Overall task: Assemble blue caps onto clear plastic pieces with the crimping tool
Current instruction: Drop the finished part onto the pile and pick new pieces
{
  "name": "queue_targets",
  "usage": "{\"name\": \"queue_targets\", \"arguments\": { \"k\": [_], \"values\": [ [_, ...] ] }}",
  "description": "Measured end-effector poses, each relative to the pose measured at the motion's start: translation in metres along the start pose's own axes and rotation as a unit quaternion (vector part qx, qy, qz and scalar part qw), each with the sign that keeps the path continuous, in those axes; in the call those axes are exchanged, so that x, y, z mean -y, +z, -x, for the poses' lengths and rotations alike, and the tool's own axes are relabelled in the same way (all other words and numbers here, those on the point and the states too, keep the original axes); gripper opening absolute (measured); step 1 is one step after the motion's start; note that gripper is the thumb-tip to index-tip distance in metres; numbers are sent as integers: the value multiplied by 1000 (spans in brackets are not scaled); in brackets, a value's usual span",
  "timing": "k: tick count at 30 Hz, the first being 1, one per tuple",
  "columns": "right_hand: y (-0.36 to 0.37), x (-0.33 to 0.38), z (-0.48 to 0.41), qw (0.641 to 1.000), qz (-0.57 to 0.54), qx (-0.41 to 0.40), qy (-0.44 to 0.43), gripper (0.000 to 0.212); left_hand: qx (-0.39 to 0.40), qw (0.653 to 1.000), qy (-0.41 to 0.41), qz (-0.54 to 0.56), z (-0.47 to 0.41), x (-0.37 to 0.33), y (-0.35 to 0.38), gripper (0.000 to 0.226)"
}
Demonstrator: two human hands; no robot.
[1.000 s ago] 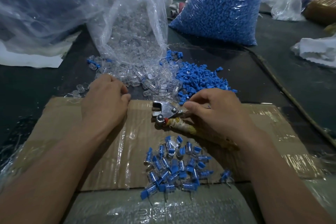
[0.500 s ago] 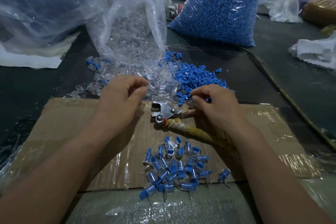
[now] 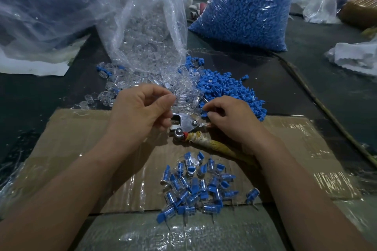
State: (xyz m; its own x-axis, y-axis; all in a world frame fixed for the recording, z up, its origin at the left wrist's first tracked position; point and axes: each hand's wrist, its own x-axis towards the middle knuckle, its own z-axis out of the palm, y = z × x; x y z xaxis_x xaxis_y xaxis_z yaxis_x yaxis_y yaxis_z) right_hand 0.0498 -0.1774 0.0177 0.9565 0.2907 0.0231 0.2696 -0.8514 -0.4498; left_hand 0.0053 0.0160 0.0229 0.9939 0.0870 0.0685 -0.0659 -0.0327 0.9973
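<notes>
Hands close in on the crimping tool point(image 3: 186, 126)
Left hand point(image 3: 142, 114), newly arrived at the tool's head, is pinched closed, contents impossible to tell; the tool lies on cardboard point(image 3: 81, 138); right hand point(image 3: 230, 120), off the handle, now pinches a blue cap point(image 3: 205, 112).

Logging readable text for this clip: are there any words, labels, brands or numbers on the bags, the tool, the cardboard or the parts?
No text can be read in this frame.
Bag of blue caps: no print visible.
Bag of clear pieces: no print visible.
Crimping tool: bare metal, no marking legible.
Cardboard: plain under glossy tape.
Assembled pieces: too small to show any marking.
</notes>
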Motion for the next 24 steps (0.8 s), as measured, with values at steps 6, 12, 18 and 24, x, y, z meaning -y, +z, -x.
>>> {"name": "queue_targets", "arguments": {
  "k": [6,12,18,24],
  "values": [
    [-3,0,0,998,-57,5,1,14,17,1000,-6,-13,-1,-4,1,17],
    [-4,2,1,995,-93,15,19,21,33,999,-14,0,2,-6,2,20],
    [-3,4,1,994,-106,24,15,19,70,997,-27,-3,3,-7,3,10],
    [-11,3,6,989,-123,-80,15,29,75,995,-51,30,7,-5,5,7]
  ]
}}
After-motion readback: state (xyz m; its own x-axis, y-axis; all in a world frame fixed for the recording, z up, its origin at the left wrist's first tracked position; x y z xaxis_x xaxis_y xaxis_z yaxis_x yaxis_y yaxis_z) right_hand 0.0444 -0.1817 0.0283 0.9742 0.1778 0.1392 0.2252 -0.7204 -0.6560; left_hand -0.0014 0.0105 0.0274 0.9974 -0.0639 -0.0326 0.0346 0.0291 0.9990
